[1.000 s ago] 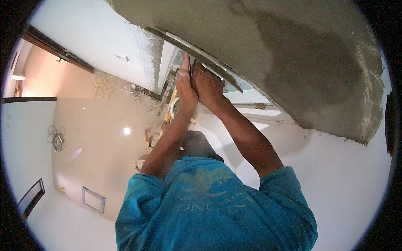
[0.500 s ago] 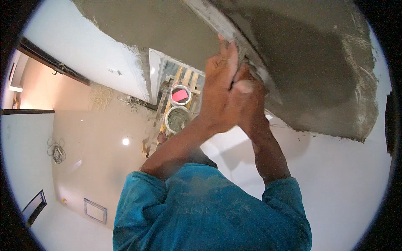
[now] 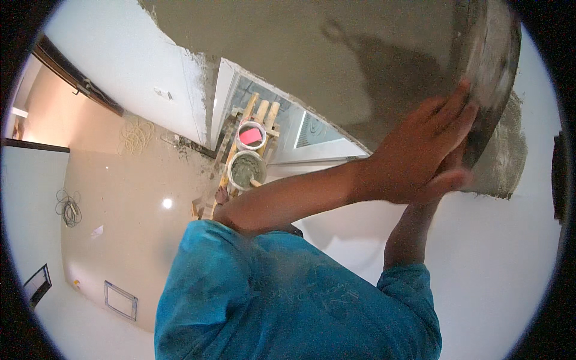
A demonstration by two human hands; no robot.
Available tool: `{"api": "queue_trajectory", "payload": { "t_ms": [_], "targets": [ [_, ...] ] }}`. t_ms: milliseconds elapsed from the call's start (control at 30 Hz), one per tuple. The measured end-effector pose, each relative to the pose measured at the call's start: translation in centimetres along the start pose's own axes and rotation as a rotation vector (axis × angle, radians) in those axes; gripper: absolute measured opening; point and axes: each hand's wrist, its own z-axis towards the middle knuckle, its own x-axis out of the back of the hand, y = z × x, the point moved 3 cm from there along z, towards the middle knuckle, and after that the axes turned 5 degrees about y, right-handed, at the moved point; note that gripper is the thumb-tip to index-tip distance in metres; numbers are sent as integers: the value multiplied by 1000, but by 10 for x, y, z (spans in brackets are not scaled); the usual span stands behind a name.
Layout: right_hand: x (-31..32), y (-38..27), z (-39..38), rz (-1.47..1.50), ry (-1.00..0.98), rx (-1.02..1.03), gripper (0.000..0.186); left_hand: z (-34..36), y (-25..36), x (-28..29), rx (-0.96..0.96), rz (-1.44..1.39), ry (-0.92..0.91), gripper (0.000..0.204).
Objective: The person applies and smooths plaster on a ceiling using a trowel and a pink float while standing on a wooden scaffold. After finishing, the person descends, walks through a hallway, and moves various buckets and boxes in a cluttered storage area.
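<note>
A long grey plastering trowel (image 3: pixel 495 66) lies against the grey plastered surface (image 3: pixel 288 36) at the upper right. My left hand (image 3: pixel 429 144) reaches across to it, fingers extended along its back. My right hand (image 3: pixel 450 168) is mostly hidden behind the left, at the trowel's handle. Below, a bucket of wet mortar (image 3: pixel 246 167) with a wooden stick in it stands beside a smaller white bucket (image 3: pixel 241 138) with a pink block (image 3: pixel 251 135), both on wooden planks (image 3: pixel 273 111).
My bare foot (image 3: pixel 221 195) is on the planks. A white-framed glazed opening (image 3: pixel 312 135) borders the plaster. Coiled cables (image 3: pixel 69 208) and a loose frame (image 3: pixel 120 299) lie on the beige floor (image 3: pixel 132 234). A dark doorframe (image 3: pixel 78 75) is at the upper left.
Both hands and the trowel have swung rightward to the plaster's right end, the trowel now nearer upright in the picture. The buckets have come out from behind my hands.
</note>
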Motion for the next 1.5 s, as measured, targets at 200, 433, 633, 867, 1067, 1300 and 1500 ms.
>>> {"api": "queue_trajectory", "payload": {
  "t_ms": [200, 433, 633, 867, 1067, 1300, 1500],
  "targets": [
    [-70, -15, -94, -135, -223, 142, 63, -158, -17, 18, 631, -200, 102, 90],
    [-132, -20, -66, -158, -377, 154, 51, -202, -76, 24, 834, -122, 223, 69],
    [-110, -2, -27, -125, -413, 37, 37, -163, -92, 5, 723, -123, 212, 64],
    [-32, 13, -44, -52, -169, -63, 52, -124, -44, -23, 458, -153, 95, 73],
    [-154, -27, -67, -69, -222, 254, 29, -209, -86, 23, 830, -354, 445, 74],
    [-153, -25, -35, -15, -502, 52, 35, -176, -98, 35, 726, -110, 257, 77],
    [-54, -19, -19, -64, -301, -56, 37, -104, -60, 5, 560, 9, 134, 86]
  ]
}}
